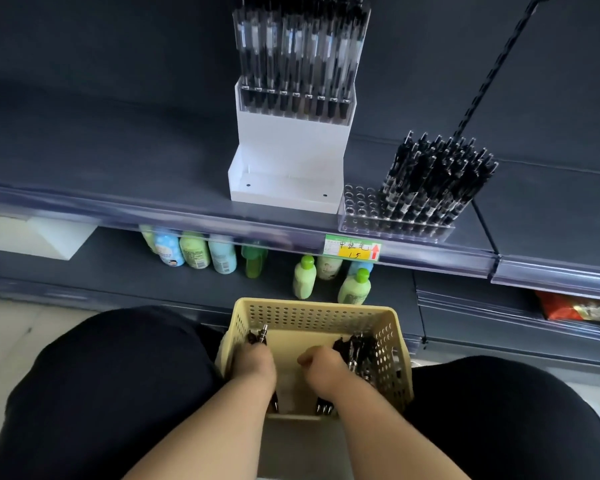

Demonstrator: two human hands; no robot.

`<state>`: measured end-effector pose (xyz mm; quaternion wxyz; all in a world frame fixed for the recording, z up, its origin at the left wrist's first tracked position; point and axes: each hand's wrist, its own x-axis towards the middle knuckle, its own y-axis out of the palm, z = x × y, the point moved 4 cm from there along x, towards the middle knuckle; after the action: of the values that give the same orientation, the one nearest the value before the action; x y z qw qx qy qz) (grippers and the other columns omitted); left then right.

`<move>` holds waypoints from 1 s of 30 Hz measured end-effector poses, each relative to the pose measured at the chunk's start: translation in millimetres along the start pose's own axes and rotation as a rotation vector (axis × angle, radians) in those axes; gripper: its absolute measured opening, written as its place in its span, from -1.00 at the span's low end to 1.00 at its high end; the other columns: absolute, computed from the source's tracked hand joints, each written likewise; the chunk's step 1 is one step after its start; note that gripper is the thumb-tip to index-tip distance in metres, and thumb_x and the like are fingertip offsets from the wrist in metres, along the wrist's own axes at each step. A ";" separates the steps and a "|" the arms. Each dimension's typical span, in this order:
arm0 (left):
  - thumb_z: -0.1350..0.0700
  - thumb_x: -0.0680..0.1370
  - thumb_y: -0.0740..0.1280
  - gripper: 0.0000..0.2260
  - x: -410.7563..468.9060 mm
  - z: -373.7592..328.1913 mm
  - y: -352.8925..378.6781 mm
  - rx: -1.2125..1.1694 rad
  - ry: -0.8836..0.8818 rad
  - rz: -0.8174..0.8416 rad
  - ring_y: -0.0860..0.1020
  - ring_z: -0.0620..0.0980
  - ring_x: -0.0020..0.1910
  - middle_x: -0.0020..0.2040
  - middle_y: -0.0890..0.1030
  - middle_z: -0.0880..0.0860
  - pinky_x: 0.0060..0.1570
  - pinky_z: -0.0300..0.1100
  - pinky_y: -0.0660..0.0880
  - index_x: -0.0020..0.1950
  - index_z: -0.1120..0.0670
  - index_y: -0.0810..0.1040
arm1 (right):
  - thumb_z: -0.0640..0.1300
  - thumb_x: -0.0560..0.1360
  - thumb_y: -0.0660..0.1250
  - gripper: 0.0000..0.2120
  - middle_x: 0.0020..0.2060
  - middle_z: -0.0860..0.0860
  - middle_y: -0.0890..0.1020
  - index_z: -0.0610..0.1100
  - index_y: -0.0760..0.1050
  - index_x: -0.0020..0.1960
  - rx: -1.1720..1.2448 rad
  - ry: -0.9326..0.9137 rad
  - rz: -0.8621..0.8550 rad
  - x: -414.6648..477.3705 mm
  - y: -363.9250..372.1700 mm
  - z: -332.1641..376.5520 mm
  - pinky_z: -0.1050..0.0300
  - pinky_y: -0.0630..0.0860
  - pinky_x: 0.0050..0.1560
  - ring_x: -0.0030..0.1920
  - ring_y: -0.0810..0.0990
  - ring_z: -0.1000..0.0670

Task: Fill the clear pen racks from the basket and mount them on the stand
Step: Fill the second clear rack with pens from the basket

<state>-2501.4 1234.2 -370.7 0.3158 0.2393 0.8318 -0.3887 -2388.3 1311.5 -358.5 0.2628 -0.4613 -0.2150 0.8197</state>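
A yellow perforated basket (312,311) sits between my knees with black pens inside. My left hand (255,363) grips a bunch of black pens (258,336) at the basket's left side. My right hand (323,367) is curled over a pile of pens (357,351) at the right side; what its fingers hold is hidden. On the shelf above, a clear pen rack (357,209) stands partly filled with black pens, its left holes empty. Left of it stands the white stand (288,150), with a filled clear rack (298,46) mounted at its top.
The dark shelf (118,174) has a clear front strip with a green and yellow price tag (352,249). Lotion bottles (305,277) stand on the lower shelf behind the basket. A black rod (492,74) slants up at the right. A red packet (568,308) lies at lower right.
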 end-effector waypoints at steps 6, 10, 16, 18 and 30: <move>0.18 0.62 0.05 -0.67 14.4 1.4 10.2 0.150 -0.036 -0.005 0.44 0.19 0.23 0.25 0.48 0.28 0.15 -0.12 0.33 0.26 0.31 0.46 | -0.19 0.52 0.22 -0.74 0.13 -0.11 0.59 -0.12 0.57 0.16 0.200 0.037 0.114 19.1 31.6 10.0 0.11 0.40 0.27 0.17 0.49 -0.08; 0.22 0.64 0.01 -0.67 33.0 -0.3 16.4 0.212 -0.001 0.003 0.45 0.13 0.25 0.28 0.47 0.23 -0.13 -0.29 0.30 0.31 0.30 0.42 | -0.21 0.51 0.22 -0.76 -0.06 -0.10 0.64 -0.16 0.61 0.08 0.280 0.018 0.198 36.9 41.8 15.4 0.21 0.46 -0.09 -0.09 0.54 -0.01; 0.16 0.59 0.16 -0.75 30.8 -6.2 22.4 0.515 0.168 0.128 0.52 0.12 0.18 0.18 0.57 0.15 0.08 -0.18 0.41 0.18 0.17 0.54 | -0.20 0.48 0.23 -0.77 -0.03 -0.18 0.64 -0.21 0.62 0.02 0.201 0.067 0.238 47.8 39.1 7.6 0.05 0.47 0.10 -0.04 0.55 -0.09; 0.12 0.57 0.19 -0.76 30.1 -6.4 24.4 0.562 0.229 0.168 0.53 0.10 0.17 0.17 0.58 0.12 0.05 -0.20 0.41 0.16 0.13 0.56 | -0.17 0.47 0.26 -0.84 -0.09 -0.16 0.62 -0.18 0.61 -0.09 0.179 0.071 0.224 46.9 37.7 2.5 0.07 0.45 0.07 -0.05 0.54 -0.08; 0.08 0.58 0.21 -0.85 -1.1 -8.8 34.1 0.448 0.416 0.385 0.50 0.08 0.10 0.12 0.56 0.09 0.08 -0.16 0.39 0.12 0.03 0.47 | -0.02 0.50 0.28 -0.86 -0.01 -0.09 0.61 -0.07 0.48 -0.01 0.042 0.027 -0.035 16.7 4.0 -8.2 0.23 0.44 -0.02 0.02 0.56 -0.06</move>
<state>-2481.7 1261.0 -382.4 0.1468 0.5288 0.7123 -0.4376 -2389.4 1319.9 -375.6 0.2898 -0.4628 -0.2024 0.8129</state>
